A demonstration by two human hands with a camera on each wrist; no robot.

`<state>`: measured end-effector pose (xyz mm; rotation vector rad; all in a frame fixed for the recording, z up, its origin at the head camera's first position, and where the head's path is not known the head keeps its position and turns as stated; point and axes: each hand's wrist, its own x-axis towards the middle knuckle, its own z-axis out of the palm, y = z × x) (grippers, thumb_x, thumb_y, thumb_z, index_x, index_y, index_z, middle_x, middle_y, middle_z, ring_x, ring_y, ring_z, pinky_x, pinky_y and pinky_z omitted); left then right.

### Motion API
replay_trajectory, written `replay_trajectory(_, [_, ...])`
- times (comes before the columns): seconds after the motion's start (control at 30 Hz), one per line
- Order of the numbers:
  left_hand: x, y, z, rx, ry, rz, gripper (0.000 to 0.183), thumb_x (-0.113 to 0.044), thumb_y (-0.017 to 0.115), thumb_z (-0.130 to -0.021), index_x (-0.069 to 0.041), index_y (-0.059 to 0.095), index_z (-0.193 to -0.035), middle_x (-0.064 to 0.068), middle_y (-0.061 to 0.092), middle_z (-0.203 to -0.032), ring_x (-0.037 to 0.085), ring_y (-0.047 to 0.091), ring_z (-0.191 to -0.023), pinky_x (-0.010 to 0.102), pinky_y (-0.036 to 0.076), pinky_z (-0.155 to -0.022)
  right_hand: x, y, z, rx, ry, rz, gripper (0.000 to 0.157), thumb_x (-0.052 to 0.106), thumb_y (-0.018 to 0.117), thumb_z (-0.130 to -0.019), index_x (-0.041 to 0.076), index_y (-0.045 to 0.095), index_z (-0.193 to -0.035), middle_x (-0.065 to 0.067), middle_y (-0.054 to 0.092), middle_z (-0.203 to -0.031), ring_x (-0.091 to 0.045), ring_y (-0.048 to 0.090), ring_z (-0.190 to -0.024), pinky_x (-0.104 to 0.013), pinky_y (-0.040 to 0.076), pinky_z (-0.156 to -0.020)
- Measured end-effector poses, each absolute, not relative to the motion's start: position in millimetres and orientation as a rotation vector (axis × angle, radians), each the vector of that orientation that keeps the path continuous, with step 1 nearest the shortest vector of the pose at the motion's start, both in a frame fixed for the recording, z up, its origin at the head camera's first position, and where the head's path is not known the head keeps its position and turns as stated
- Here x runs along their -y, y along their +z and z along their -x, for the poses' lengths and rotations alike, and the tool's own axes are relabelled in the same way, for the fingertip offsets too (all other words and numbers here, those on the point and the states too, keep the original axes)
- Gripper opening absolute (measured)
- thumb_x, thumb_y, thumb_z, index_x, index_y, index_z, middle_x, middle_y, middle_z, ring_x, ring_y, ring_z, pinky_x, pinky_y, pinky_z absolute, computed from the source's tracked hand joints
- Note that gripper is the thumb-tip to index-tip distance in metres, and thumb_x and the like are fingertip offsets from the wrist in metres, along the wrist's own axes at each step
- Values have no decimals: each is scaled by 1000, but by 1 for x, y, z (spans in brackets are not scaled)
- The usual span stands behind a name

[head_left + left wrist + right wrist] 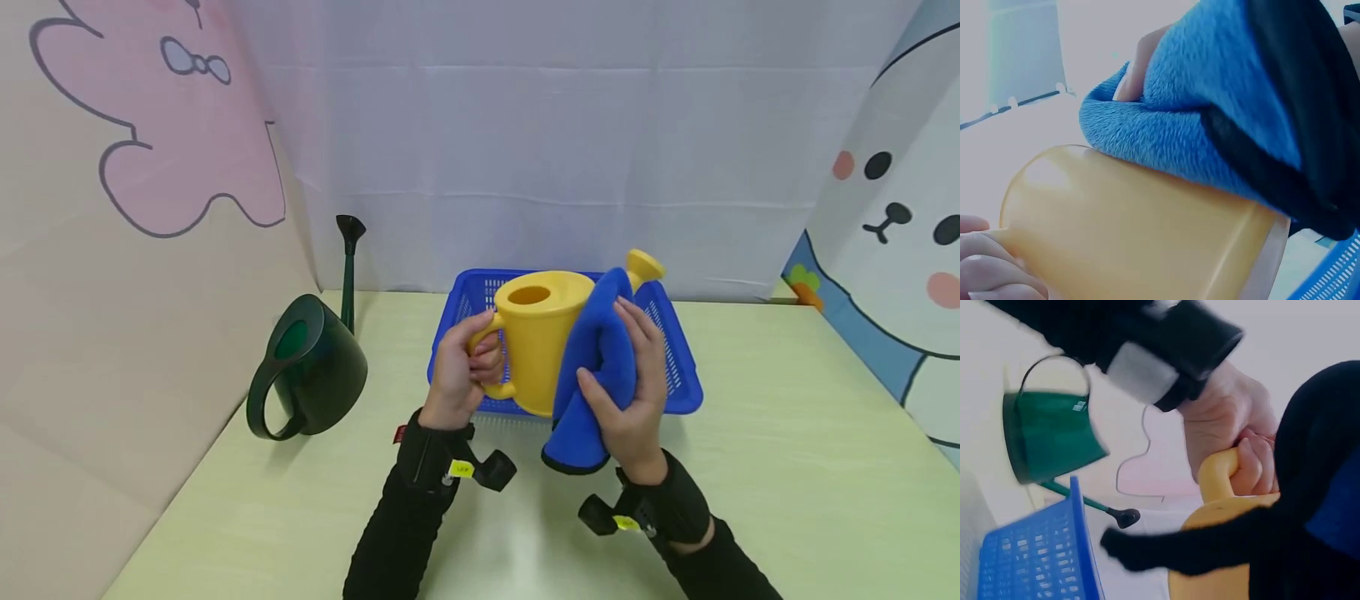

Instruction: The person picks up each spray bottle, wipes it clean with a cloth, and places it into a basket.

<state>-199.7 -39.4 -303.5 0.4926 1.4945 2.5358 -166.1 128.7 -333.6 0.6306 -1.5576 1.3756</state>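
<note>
My left hand (467,367) grips the handle of a yellow watering can (536,346), held up in front of the blue basket. Bunched in my right hand (637,383) is a blue cloth (581,417) with dark edging, pressed against the can's right side near its spout. The yellow sprinkler head (645,267) shows above the cloth. In the left wrist view the fuzzy cloth (1172,125) lies along the can's wall (1129,219), with a fingertip poking out of its fold. The cloth hides much of the right hand there.
A blue plastic basket (678,375) stands on the pale table behind the can. To the left is a dark green watering can (330,383) with a long upright spout. A white curtain (465,150) hangs at the back, and printed cloths cover the sides.
</note>
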Motion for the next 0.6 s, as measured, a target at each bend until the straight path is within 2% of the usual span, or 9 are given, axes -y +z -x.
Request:
replay_trajectory(0.13, [36, -305, 197, -1500, 2540, -507, 38, -21, 34, -92, -15, 27, -55, -13, 29, -41, 6, 23, -35, 20, 15, -37, -127, -340, 165, 1567, 1152, -652, 56, 27, 61, -75, -4, 49, -119, -21, 44, -127, -36, 41, -116, -38, 36, -99])
replay_trajectory(0.23, [36, -305, 197, -1500, 2543, -514, 38, -21, 34, -92, -15, 27, -55, -13, 29, -41, 5, 22, -35, 20, 14, -38, -121, -344, 166, 1561, 948, -686, 54, 37, 60, -76, -1, 53, -114, -24, 45, -123, -40, 41, -114, -43, 37, -97])
replay_trajectory(0.37, [35, -306, 196, -1485, 2551, -507, 37, -22, 35, -92, -16, 28, -56, -13, 29, -43, 3, 22, -36, 18, 14, -37, -112, -348, 165, 1573, 675, -758, 46, 35, 56, -76, 4, 56, -110, -24, 47, -118, -44, 40, -112, -53, 37, -92])
replay_trajectory(0.6, [31, -308, 196, -1474, 2578, -513, 30, -22, 37, -91, -16, 35, -62, -12, 31, -49, 3, 22, -38, 13, 20, -36, -103, -352, 159, 1646, 314, -866, 48, 37, 51, -76, 9, 57, -114, -19, 53, -118, -41, 44, -111, -58, 40, -83])
